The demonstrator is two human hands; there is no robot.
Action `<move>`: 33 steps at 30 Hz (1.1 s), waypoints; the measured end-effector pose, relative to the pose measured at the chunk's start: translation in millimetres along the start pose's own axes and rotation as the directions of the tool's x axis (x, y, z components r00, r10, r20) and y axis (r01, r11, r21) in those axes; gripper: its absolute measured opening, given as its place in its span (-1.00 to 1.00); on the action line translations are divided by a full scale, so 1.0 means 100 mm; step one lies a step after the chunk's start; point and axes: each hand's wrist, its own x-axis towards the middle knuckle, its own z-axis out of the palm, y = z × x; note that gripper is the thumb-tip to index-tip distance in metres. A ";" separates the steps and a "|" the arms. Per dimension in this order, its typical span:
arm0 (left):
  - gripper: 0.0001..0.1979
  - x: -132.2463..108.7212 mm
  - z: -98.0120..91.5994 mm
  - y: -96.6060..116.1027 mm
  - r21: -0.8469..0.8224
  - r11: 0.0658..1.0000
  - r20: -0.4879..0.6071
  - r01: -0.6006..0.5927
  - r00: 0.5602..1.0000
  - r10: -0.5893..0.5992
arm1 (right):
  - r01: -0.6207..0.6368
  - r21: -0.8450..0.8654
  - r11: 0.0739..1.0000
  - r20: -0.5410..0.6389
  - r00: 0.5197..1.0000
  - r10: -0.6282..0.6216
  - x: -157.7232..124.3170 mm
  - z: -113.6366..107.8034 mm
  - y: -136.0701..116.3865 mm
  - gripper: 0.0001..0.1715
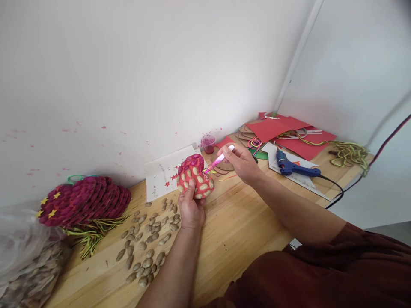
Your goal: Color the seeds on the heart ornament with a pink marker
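My left hand [192, 209] grips a red, gourd-shaped craft piece [195, 183] by its lower end, thumb on its front. Peanuts are stuck over its face; those on the upper part are painted magenta, the lower ones stay tan. In my right hand [240, 161] is a white-handled paintbrush [221, 158], its magenta-stained tip at the right edge of the piece. Behind the piece, a small clear cup of magenta paint [208, 144] stands near the wall. Loose peanuts [154, 229] lie scattered on the wooden table [234, 239] left of my left forearm.
At left are a stack of finished magenta pieces [90, 199] with yellow stars and a plastic bag of peanuts [32, 269]. White paper [157, 179] lies by the wall. A blue glue gun [295, 167], red sheets [279, 126] and green cords [349, 155] occupy the right.
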 end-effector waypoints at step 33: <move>-0.56 -0.03 0.01 -0.02 0.018 0.999 0.021 -0.033 0.999 0.032 | 0.330 -0.182 0.926 0.192 0.936 -0.296 -0.07 -0.06 -0.03 -0.52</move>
